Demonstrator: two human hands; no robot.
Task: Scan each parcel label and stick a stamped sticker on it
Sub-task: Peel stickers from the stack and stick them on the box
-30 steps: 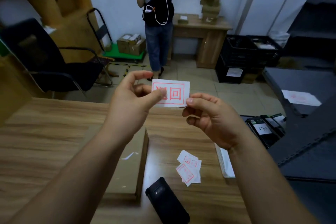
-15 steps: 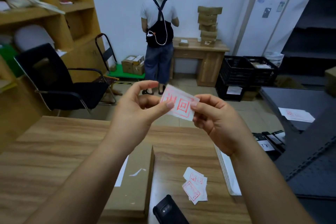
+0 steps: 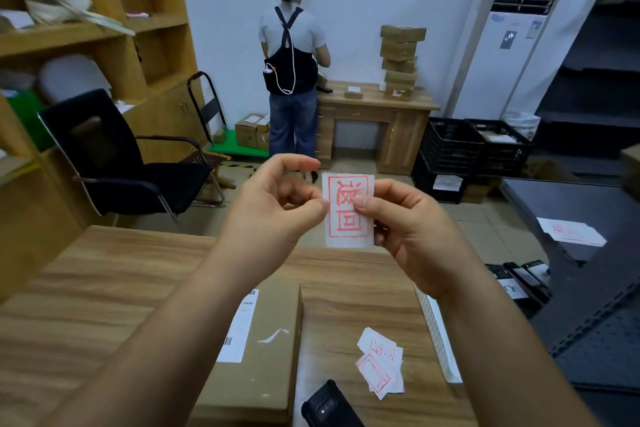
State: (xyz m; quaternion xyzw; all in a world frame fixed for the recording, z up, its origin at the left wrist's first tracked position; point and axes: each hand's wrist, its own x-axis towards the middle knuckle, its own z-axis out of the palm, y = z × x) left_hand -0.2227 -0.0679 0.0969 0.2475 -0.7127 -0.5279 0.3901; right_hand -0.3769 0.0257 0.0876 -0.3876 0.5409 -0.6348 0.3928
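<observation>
A stamped sticker [image 3: 348, 210] is held up in the air between the two hands, well above the desk [image 3: 104, 288], with its long axis upright. The left hand [image 3: 277, 208] pinches its left edge between thumb and fingertip; the right hand [image 3: 412, 229] grips its right side, the thumb laid across the red print. The parcel [image 3: 258, 350] lies flat on the desk below and nearer, slightly left of the sticker, its long axis running near to far; its white label [image 3: 239, 329] is partly hidden under the left forearm. The left hand is judged the nearer to the parcel. The sticker probably has yet to be peeled before being brought down. More stamped stickers [image 3: 381, 362] and a black scanner [image 3: 329, 406] lie right of the parcel.
</observation>
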